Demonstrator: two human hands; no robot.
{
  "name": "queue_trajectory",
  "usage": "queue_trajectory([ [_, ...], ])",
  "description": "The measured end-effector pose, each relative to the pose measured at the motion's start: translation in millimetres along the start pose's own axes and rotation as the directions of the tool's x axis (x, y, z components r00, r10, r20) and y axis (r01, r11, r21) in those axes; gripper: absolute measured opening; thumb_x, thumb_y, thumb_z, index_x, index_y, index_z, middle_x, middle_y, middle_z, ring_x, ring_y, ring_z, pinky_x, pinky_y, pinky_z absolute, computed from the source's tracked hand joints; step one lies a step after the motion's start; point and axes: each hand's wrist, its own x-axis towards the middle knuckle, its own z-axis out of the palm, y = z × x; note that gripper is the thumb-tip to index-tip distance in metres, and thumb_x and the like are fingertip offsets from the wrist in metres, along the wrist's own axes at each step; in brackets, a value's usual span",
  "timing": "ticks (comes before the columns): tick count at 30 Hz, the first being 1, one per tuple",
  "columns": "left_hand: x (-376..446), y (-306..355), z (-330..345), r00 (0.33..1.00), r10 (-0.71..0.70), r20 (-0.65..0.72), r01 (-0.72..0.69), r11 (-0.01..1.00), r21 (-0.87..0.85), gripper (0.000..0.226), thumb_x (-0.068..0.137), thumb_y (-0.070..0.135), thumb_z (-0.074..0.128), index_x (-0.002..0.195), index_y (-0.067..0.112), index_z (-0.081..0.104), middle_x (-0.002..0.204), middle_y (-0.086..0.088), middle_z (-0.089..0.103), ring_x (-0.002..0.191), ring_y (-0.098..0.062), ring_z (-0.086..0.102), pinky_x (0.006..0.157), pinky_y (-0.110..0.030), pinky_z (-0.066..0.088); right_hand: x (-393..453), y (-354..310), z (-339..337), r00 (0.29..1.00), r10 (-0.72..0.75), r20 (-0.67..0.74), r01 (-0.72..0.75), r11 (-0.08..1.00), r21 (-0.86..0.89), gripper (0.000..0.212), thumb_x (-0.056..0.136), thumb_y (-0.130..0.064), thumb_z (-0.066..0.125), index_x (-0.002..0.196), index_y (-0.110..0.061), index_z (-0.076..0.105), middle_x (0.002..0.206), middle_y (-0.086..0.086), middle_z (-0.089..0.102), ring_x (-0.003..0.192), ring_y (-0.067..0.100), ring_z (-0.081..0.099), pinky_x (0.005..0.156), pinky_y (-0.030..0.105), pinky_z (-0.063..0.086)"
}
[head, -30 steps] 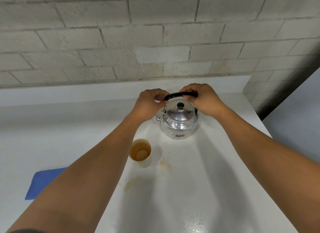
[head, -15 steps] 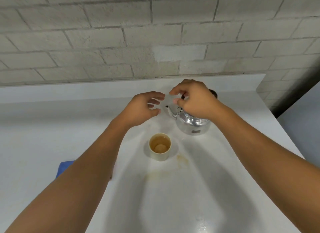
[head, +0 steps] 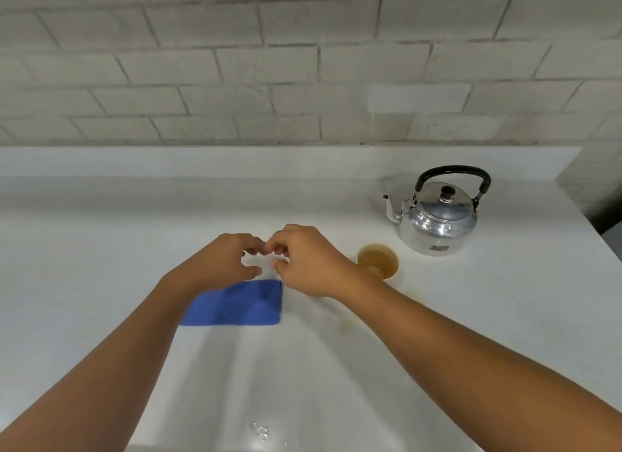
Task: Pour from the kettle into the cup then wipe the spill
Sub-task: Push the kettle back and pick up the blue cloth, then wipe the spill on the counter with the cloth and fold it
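Observation:
A shiny steel kettle (head: 437, 216) with a black handle stands upright at the right of the white counter, spout pointing left. In front of it sits a small cup (head: 377, 261) holding brown liquid. A faint brown spill (head: 412, 295) stains the counter beside and in front of the cup. A folded blue cloth (head: 235, 305) lies flat near the middle. My left hand (head: 218, 263) and my right hand (head: 308, 261) hover side by side just above the cloth's far edge, fingers curled and apart, holding nothing.
A white counter (head: 101, 249) runs along a grey brick wall (head: 303, 64) with a low white backsplash. The counter's right edge drops off just past the kettle. Small water drops (head: 261, 431) glisten near the front edge.
Both hands have let go of the kettle and moved left to above the blue cloth. My view has swung left, so kettle and cup now sit at the right.

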Motion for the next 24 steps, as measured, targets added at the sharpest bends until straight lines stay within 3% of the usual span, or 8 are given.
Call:
queue_trajectory([
  [3, -9.2, -33.4, 8.1, 0.996, -0.072, 0.058, 0.065, 0.992, 0.112, 0.045, 0.09, 0.02, 0.075, 0.133, 0.029, 0.067, 0.115, 0.016, 0.061, 0.113, -0.013, 0.062, 0.082, -0.011, 0.04, 12.4, -5.2, 39.5, 0.992, 0.08, 0.101, -0.072, 0.994, -0.081, 0.039, 0.089, -0.015, 0.06, 0.128, -0.014, 0.062, 0.122, 0.006, 0.057, 0.111, 0.025, 0.056, 0.093, 0.039, 0.05],
  [7, -21.0, -67.3, 19.0, 0.976, -0.148, 0.159, 0.1, 0.956, 0.275, 0.051, 0.096, 0.02, 0.066, 0.146, 0.025, 0.057, 0.148, 0.003, 0.052, 0.133, -0.021, 0.052, 0.105, -0.031, 0.045, 17.8, -0.3, 82.1, 0.975, 0.162, 0.153, -0.129, 0.97, -0.206, 0.045, 0.095, -0.024, 0.055, 0.136, -0.007, 0.05, 0.135, 0.012, 0.048, 0.124, 0.031, 0.043, 0.098, 0.04, 0.045],
  [9, -27.0, -77.0, 22.0, 0.976, -0.161, 0.145, 0.11, 0.946, 0.306, 0.051, 0.097, 0.018, 0.064, 0.148, 0.021, 0.056, 0.15, 0.0, 0.048, 0.133, -0.023, 0.049, 0.109, -0.038, 0.045, 16.3, 2.9, 97.1, 0.97, 0.182, 0.163, -0.138, 0.959, -0.248, 0.045, 0.097, -0.029, 0.054, 0.135, -0.005, 0.048, 0.134, 0.014, 0.048, 0.123, 0.033, 0.043, 0.097, 0.041, 0.043],
  [13, -36.9, -83.1, 25.2, 0.981, -0.171, 0.09, 0.129, 0.928, 0.35, 0.048, 0.099, 0.025, 0.062, 0.146, 0.021, 0.056, 0.141, -0.002, 0.052, 0.125, -0.026, 0.051, 0.102, -0.045, 0.05, 14.3, 6.6, 112.8, 0.976, 0.174, 0.133, -0.123, 0.937, -0.327, 0.036, 0.094, -0.024, 0.057, 0.125, -0.006, 0.051, 0.126, 0.014, 0.048, 0.117, 0.033, 0.043, 0.09, 0.037, 0.04],
  [16, -39.5, -86.1, 28.3, 0.985, -0.162, 0.067, 0.132, 0.937, 0.322, 0.041, 0.099, 0.025, 0.061, 0.139, 0.02, 0.059, 0.125, -0.003, 0.054, 0.115, -0.025, 0.049, 0.098, -0.042, 0.049, 13.7, 6.2, 115.5, 0.98, 0.176, 0.093, -0.133, 0.925, -0.355, 0.03, 0.09, -0.017, 0.059, 0.118, -0.005, 0.054, 0.122, 0.014, 0.048, 0.113, 0.032, 0.043, 0.084, 0.034, 0.039],
  [20, -42.7, -89.9, 31.1, 0.99, -0.137, 0.038, 0.12, 0.95, 0.29, 0.023, 0.098, 0.019, 0.059, 0.121, 0.016, 0.063, 0.107, 0.001, 0.046, 0.101, -0.022, 0.044, 0.088, -0.029, 0.041, 11.9, 3.3, 116.2, 0.983, 0.183, 0.03, -0.163, 0.929, -0.331, 0.022, 0.09, -0.015, 0.058, 0.109, -0.005, 0.058, 0.117, 0.014, 0.05, 0.11, 0.03, 0.044, 0.079, 0.032, 0.038],
  [24, -50.7, -84.8, 25.0, 0.992, -0.12, 0.038, 0.11, 0.971, 0.213, 0.01, 0.098, 0.013, 0.059, 0.097, 0.023, 0.059, 0.099, -0.001, 0.06, 0.09, -0.025, 0.056, 0.075, -0.026, 0.041, 3.9, -2.7, 110.0, 0.979, 0.205, -0.003, -0.201, 0.957, -0.208, 0.02, 0.088, -0.018, 0.059, 0.107, -0.01, 0.061, 0.114, 0.01, 0.054, 0.109, 0.028, 0.047, 0.087, 0.038, 0.046],
])
